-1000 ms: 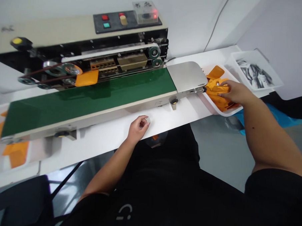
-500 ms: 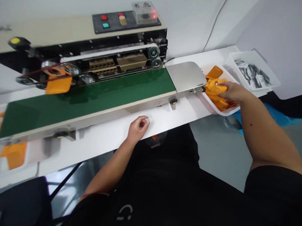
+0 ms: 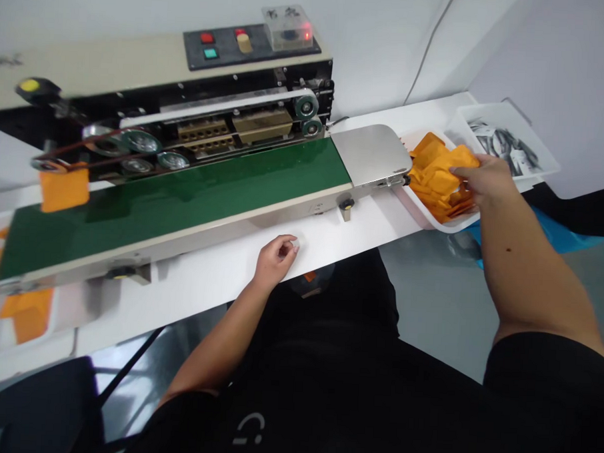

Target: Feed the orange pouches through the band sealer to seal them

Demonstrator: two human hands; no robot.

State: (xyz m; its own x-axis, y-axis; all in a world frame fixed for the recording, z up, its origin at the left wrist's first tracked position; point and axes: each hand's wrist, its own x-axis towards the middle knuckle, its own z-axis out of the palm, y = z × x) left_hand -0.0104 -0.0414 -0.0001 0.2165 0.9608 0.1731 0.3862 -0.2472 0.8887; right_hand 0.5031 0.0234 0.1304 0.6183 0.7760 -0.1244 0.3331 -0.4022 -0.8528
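My right hand (image 3: pixel 491 178) is at the right over a white bin (image 3: pixel 449 226), thumb and fingers closed on an orange pouch (image 3: pixel 458 160). More orange pouches (image 3: pixel 429 182) lie heaped in that bin, partly under the held one. My left hand (image 3: pixel 276 259) rests at the table's front edge with its fingers curled toward the thumb. A small pale spot shows at its fingertips, too small to name. On the far left, another orange pouch (image 3: pixel 65 189) hangs from the rollers of a band sealing machine (image 3: pixel 256 128), above the green conveyor belt (image 3: pixel 193 195).
A metal plate (image 3: pixel 370 153) extends the belt's right end toward the bin. Behind the bin stands a white tray (image 3: pixel 547 164) of grey-and-white packets. Several orange pouches (image 3: pixel 31 311) lie in a container at lower left. A dark chair (image 3: pixel 39 402) stands below it.
The pouch in the machine has travelled left along the rollers. My right hand has shifted slightly right and now holds a flat pouch above the heap. My left hand stays put.
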